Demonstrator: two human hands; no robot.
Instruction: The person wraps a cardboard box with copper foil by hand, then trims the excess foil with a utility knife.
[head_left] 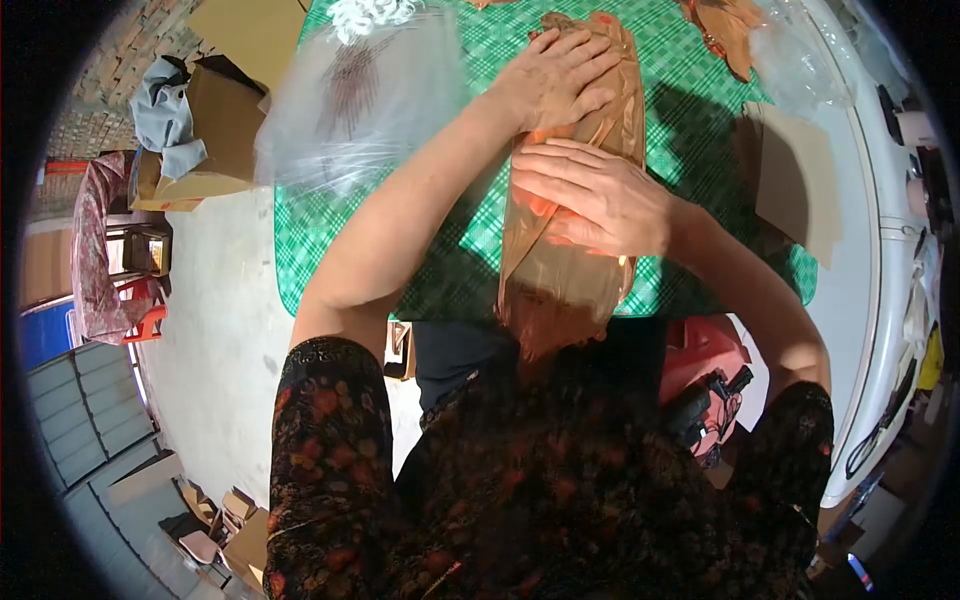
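A long, shiny brown see-through piece [560, 285], thin like film or sheer cloth, lies lengthwise on the green checked tabletop [345, 245]. Its near end hangs over the table edge toward my body. Orange patches show through it under my hands. My left hand [560, 80] rests flat on its far part, fingers spread and pointing away to the right. Closer to me, my right hand [600, 195] lies across its middle with fingers stretched out to the left. Both palms face down, and their undersides are hidden.
Clear plastic bags [400, 100] lie at the table's left, with a white curly bundle [370, 15] beyond. A similar brown piece [730, 35] is at the far right, near a cardboard sheet [795, 180]. An open carton [215, 130] stands left of the table.
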